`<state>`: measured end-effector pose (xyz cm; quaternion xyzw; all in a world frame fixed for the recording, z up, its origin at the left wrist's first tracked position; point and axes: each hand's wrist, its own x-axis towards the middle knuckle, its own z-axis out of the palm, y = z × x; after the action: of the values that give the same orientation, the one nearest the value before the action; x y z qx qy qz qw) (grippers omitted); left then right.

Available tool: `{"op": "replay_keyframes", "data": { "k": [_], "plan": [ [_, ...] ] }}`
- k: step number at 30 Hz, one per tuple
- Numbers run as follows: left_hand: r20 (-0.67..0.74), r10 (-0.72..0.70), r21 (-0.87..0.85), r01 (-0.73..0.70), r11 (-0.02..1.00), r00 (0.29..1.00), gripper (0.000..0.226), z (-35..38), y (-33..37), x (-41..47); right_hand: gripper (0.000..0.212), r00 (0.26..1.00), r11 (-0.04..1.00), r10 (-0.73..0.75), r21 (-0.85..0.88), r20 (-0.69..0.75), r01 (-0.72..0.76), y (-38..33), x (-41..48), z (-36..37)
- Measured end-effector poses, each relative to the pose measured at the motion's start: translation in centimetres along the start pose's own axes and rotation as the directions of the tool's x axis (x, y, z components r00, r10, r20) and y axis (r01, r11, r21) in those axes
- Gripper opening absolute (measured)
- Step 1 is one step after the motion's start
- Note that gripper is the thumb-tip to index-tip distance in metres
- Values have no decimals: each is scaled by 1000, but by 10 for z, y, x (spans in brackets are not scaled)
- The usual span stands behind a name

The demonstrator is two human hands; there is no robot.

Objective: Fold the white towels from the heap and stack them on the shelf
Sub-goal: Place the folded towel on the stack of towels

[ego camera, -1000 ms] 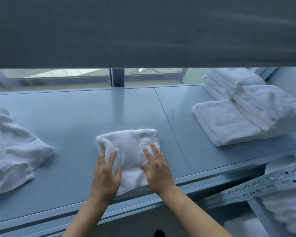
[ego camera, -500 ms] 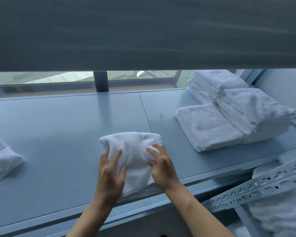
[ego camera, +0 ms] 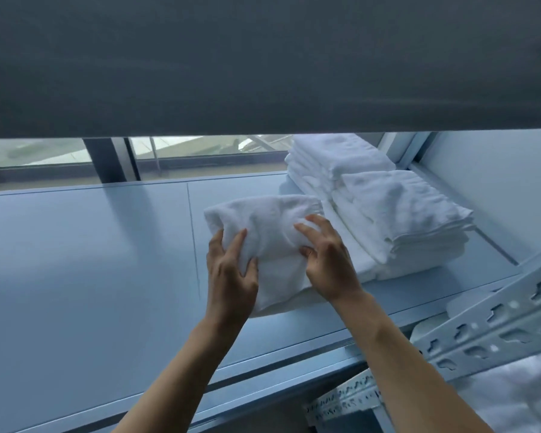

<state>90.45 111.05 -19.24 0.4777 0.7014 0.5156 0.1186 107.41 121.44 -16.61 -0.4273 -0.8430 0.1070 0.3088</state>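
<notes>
A folded white towel (ego camera: 269, 232) is held between both hands just above the blue-grey shelf (ego camera: 91, 260). My left hand (ego camera: 230, 276) grips its left near side, thumb over the top. My right hand (ego camera: 328, 264) grips its right side, fingers spread on top. The towel's right edge overlaps a low folded towel (ego camera: 366, 264) lying flat on the shelf. Right behind that stands a stack of folded white towels (ego camera: 400, 220), with a second stack (ego camera: 334, 157) farther back. The heap of unfolded towels is out of view.
The underside of the upper shelf (ego camera: 263, 57) hangs dark across the top. A window (ego camera: 60, 157) runs behind the shelf. A perforated metal bracket (ego camera: 494, 326) slants at the lower right, with white cloth (ego camera: 519, 395) below it.
Both hands closed on the folded towel, lifted it and carried it right toward the stacks. The view swung right, so the heap on the left left the frame.
</notes>
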Motion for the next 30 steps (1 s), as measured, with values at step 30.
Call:
{"op": "replay_keyframes", "data": {
  "k": [30],
  "plan": [
    [498, -19, 477, -255, 841, 867, 71, 89, -3, 57, 82, 869, 962, 250, -213, 428, -171, 143, 83, 33]
  ]
}}
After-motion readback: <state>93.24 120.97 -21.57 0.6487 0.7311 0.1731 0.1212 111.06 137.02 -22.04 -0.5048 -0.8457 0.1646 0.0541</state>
